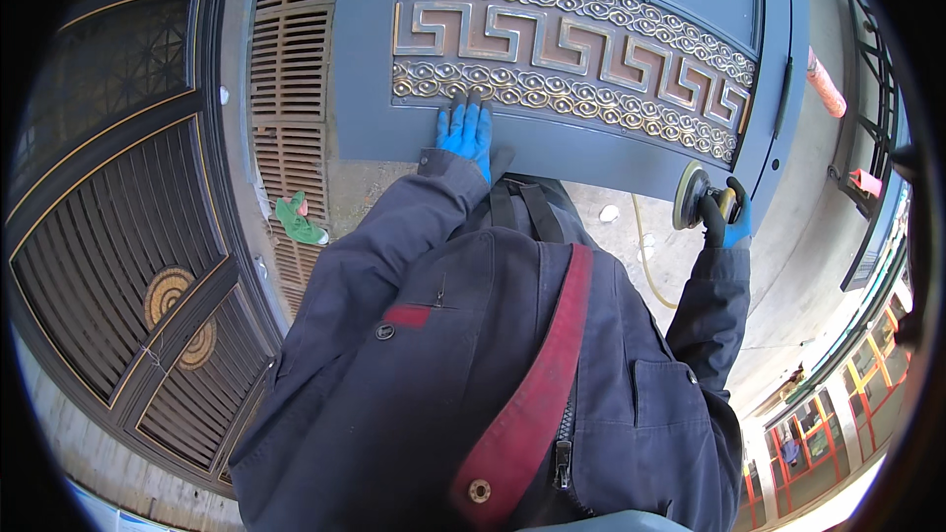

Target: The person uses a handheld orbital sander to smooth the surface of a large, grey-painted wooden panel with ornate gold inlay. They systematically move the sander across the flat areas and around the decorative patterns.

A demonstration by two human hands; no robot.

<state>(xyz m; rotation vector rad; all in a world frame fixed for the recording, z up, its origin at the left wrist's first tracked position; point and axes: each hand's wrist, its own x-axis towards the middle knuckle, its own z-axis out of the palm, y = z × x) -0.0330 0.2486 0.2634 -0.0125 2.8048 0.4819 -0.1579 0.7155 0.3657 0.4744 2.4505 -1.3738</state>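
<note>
Blue-grey metal door panel (365, 49) with raised gold-and-silver fretwork: in front of the person, near edge close to the dark jacket (394, 404). Pale grey concrete floor (778, 276) extends past its right edge; brown slatted grating (291, 69) lies beyond its left. Hands well apart. Left hand (465, 130): flat, fingers extended, on panel's near border and fretwork. Right hand (731, 219): closed around round-disc power sander (689, 195), disc tilted beside panel's near-right edge; contact cannot be told.

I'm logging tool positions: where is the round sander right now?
In the head view, the round sander is at the right, held in the right hand, near the lower right corner of the blue-grey panel.
</note>
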